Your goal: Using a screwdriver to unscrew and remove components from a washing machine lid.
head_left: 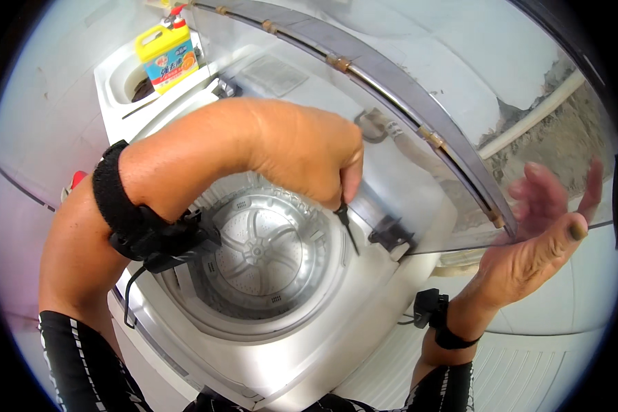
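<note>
Your left hand [316, 154] is clenched around a thin, black, pointed tool [348, 226], its tip just below the grip, over the silver-white plastic washing machine [316, 364]; contact is unclear. Right of the grip, the black plastic bracket [391, 235] sits in place; the clear, grey-edged lid [405, 93] stands raised. Your right hand [529, 268] spreads open against its corner. The tool work looks unfinished.
</note>
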Action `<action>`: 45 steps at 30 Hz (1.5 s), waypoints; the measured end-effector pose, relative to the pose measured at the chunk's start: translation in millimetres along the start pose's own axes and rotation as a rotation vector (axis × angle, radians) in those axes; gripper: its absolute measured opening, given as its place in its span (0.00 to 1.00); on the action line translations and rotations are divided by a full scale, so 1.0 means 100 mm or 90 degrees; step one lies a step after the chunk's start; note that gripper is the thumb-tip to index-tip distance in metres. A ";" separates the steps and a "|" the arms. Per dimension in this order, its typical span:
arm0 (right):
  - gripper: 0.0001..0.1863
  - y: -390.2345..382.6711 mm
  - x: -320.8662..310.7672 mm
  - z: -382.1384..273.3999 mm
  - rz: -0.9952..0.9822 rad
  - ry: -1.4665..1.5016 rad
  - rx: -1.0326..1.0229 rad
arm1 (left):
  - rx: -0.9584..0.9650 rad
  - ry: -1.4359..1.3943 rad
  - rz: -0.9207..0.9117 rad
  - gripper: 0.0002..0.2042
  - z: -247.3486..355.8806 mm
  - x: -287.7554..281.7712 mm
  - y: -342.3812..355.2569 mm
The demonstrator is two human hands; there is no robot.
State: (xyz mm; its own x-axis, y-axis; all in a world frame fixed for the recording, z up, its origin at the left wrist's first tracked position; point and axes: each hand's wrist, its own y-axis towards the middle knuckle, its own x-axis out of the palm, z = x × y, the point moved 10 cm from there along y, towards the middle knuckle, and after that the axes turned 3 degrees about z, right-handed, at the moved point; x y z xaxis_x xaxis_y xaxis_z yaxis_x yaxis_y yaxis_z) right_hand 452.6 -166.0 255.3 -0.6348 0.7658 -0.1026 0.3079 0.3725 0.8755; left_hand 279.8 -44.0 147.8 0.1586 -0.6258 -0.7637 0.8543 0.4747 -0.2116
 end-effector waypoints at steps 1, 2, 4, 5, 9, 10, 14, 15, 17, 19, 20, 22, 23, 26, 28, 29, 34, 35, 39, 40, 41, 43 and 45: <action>0.48 -0.01 -0.02 0.01 0.004 0.000 0.000 | -0.008 0.002 0.025 0.13 -0.02 -0.04 -0.03; 0.47 -0.02 -0.03 0.03 0.012 0.003 0.003 | 0.019 0.012 0.067 0.12 0.01 -0.10 -0.05; 0.46 -0.03 -0.04 0.05 0.011 0.005 0.005 | 0.062 0.049 0.154 0.12 0.06 -0.19 -0.11; 0.46 -0.03 -0.04 0.06 0.005 0.004 0.002 | 0.082 0.115 0.197 0.11 0.11 -0.19 -0.14; 0.45 0.00 -0.02 0.05 0.001 -0.026 -0.027 | 0.132 0.167 0.271 0.09 0.28 -0.08 -0.23; 0.46 0.01 -0.03 0.05 0.007 -0.035 -0.029 | 0.136 0.195 0.275 0.09 0.32 -0.04 -0.24; 0.50 0.05 -0.05 0.14 0.033 -0.029 0.003 | 0.119 0.295 0.237 0.07 0.41 0.04 -0.24; 0.49 0.06 -0.03 0.13 0.015 -0.031 -0.004 | 0.116 0.315 0.230 0.06 0.44 0.05 -0.24; 0.46 0.06 -0.02 0.12 -0.003 -0.008 -0.006 | 0.137 0.352 0.221 0.04 0.54 0.07 -0.27; 0.45 0.05 -0.02 0.09 -0.014 -0.007 -0.014 | 0.149 0.378 0.214 0.03 0.60 0.09 -0.30; 0.45 0.03 -0.03 0.08 -0.007 -0.010 -0.014 | 0.146 0.386 0.204 0.02 0.62 0.10 -0.30; 0.47 0.00 -0.05 0.07 0.004 -0.015 -0.016 | 0.140 0.397 0.192 0.02 0.63 0.13 -0.29; 0.47 0.00 -0.05 0.06 0.008 -0.018 -0.019 | 0.138 0.400 0.190 0.02 0.63 0.14 -0.27; 0.48 -0.01 -0.04 0.04 0.015 -0.024 -0.024 | 0.145 0.398 0.188 0.02 0.62 0.22 -0.23; 0.48 -0.01 -0.04 0.03 0.017 -0.031 -0.023 | 0.166 0.392 0.207 0.02 0.63 0.28 -0.20; 0.49 0.00 -0.04 0.03 0.019 -0.035 -0.022 | 0.181 0.389 0.227 0.01 0.65 0.30 -0.19; 0.49 -0.03 -0.03 -0.04 0.015 -0.047 -0.027 | 0.257 0.471 0.275 0.03 0.87 0.61 -0.21; 0.50 -0.05 -0.02 -0.05 0.015 -0.044 -0.020 | 0.258 0.505 0.255 0.04 0.91 0.69 -0.19; 0.51 -0.07 -0.01 -0.11 0.000 -0.070 -0.025 | 0.294 0.561 0.255 0.03 0.92 0.73 -0.20; 0.51 -0.07 -0.01 -0.09 0.001 -0.058 -0.008 | 0.314 0.573 0.271 0.03 0.93 0.71 -0.23; 0.52 -0.06 -0.01 -0.09 0.001 -0.057 -0.003 | 0.331 0.560 0.285 0.04 0.95 0.67 -0.23; 0.52 -0.05 0.00 -0.09 0.000 -0.060 -0.003 | 0.352 0.540 0.262 0.06 0.95 0.65 -0.20; 0.52 -0.04 0.01 -0.09 -0.003 -0.069 -0.007 | 0.370 0.525 0.241 0.07 0.95 0.60 -0.19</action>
State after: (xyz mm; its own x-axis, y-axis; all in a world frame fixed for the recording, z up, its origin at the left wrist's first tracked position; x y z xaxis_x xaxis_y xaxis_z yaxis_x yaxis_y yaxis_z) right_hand 444.3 -171.4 255.7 -0.5551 0.8169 -0.1566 0.2975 0.3708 0.8798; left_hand 320.1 -148.7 163.9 0.2656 0.2128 -0.9403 0.9585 0.0466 0.2813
